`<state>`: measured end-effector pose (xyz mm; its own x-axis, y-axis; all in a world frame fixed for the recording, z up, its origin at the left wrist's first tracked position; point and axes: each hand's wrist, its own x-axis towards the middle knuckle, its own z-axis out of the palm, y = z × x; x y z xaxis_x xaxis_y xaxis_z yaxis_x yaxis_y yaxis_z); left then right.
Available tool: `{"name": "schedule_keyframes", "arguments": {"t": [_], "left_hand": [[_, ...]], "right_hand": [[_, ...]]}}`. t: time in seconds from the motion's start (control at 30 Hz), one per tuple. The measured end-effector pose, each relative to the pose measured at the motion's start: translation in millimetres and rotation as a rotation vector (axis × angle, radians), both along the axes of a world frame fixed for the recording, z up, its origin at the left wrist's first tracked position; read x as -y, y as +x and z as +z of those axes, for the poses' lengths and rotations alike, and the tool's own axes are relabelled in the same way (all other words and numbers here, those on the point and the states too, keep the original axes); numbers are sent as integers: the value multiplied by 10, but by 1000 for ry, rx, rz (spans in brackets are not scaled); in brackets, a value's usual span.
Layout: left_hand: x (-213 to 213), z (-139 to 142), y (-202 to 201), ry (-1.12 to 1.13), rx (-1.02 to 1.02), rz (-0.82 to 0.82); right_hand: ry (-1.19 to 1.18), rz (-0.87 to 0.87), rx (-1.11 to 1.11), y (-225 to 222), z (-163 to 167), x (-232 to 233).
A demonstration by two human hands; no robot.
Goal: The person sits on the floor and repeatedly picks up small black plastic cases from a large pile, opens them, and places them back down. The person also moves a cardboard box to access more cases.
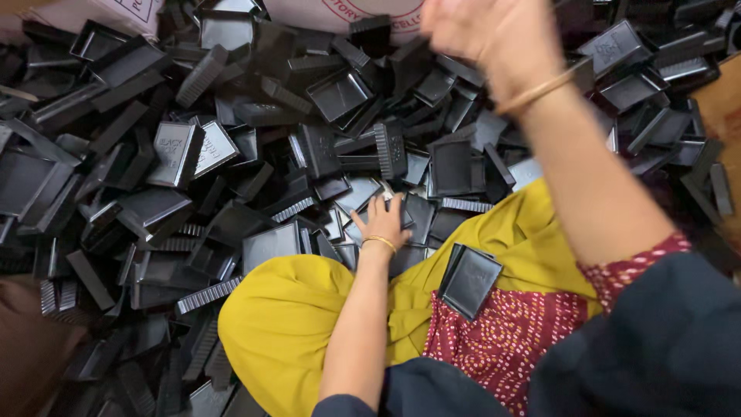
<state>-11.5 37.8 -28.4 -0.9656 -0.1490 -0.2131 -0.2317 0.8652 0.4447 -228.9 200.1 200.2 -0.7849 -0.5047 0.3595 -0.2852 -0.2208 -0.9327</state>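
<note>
Black plastic everywhere: a heap of shallow black trays (177, 150) and ribbed black pieces (390, 147) covers the floor from edge to edge, piled at every angle, with a white printed sack (340, 11) poking out along the far side. The person sits right in the middle of it, knees in yellow trousers (285, 324) pushed out into the pile, a red patterned tunic (509, 332) over the lap. The left hand (382, 220) is down flat on the heap just beyond the knees, fingers spread, its grip open and resting on the trays there, closed around nothing. The right hand (482, 31) is up high and near the camera, blurred; I cannot tell whether its grip is open or shut, or whether it holds anything. A thin bangle (536, 93) shows at that wrist. A small stack of square black trays (468, 279) sits on the lap, leaning against the yellow cloth. The floor itself is buried, and the room beyond is cut off.
</note>
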Motion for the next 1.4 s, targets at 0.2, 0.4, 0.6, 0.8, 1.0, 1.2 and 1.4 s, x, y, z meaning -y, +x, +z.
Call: {"name": "schedule_keyframes", "arguments": {"t": [0.2, 0.4, 0.6, 0.8, 1.0, 1.2, 1.4], "left_hand": [[84, 1, 9, 216, -71, 199], [476, -29, -136, 1299, -598, 795], [382, 205, -168, 1783, -484, 740], [294, 351, -73, 1687, -400, 600], [217, 217, -70, 1712, -374, 565], [374, 205, -114, 962, -616, 471], [444, 397, -60, 360, -810, 634]], "right_hand": [[990, -253, -84, 511, -1715, 635], [730, -256, 178, 879, -1772, 613], [487, 4, 234, 1684, -1303, 319], [548, -64, 315, 1899, -1246, 364], [569, -54, 170, 1887, -1387, 309], [267, 202, 1069, 1795, -1354, 218], [671, -114, 220, 2099, -1026, 257]]}}
